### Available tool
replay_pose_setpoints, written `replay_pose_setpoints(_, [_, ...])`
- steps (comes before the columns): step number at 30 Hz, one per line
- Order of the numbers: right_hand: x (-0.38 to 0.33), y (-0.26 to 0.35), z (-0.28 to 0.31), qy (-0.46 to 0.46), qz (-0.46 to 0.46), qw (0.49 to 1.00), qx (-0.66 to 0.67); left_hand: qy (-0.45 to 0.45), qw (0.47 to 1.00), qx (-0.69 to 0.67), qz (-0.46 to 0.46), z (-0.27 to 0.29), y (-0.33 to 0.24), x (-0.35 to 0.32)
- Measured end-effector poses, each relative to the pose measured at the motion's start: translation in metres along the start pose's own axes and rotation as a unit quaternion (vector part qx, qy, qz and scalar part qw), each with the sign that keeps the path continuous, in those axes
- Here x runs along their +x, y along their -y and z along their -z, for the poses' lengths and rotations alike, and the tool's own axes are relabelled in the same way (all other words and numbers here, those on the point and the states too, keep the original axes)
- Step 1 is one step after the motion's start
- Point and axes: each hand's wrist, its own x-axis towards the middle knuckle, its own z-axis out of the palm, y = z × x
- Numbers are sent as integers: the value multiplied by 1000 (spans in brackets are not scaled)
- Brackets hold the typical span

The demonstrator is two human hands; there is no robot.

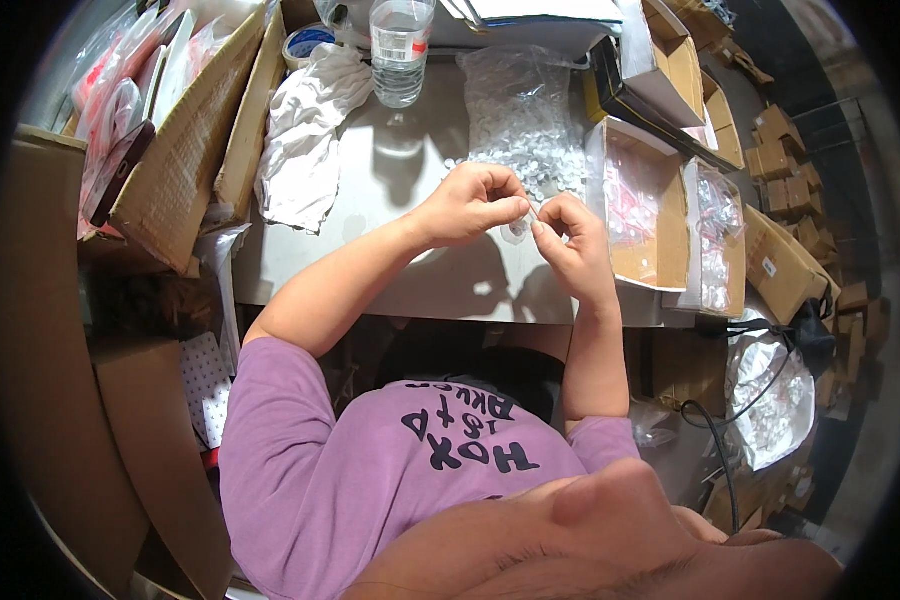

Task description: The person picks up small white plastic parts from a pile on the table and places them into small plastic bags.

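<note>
Over the near part of the table, my left hand [475, 205] is closed, its thumb pressed against the bent fingers. Close beside it, my right hand [577, 245] makes a pinch with thumb and forefinger. A small clear piece [517, 231] shows between the two hands, seemingly pinched at its edge by both; it is too small to name, and the fingers hide part of it. Just beyond the hands, a heap of small translucent pieces [550, 178] spills from the mouth of a large clear plastic bag [515, 95].
A water bottle [400, 60] and a crumpled white cloth [310, 135] stand and lie at the far left of the table [310, 265]. Open cardboard boxes [673, 235] with clear bags line the right edge. Tall cardboard [185, 160] rises at left. A black cable [715, 430] hangs at lower right.
</note>
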Motion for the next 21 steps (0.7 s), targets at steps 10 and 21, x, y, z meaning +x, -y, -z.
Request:
replay_pose_setpoints(10, [-41, -1, 72, -194, -90, 974, -79, -55, 997, 42, 34, 12, -4, 3])
replay_pose_setpoints(21, [-42, -55, 147, -87, -226, 900, -361, -34, 997, 41, 57, 4, -1, 5])
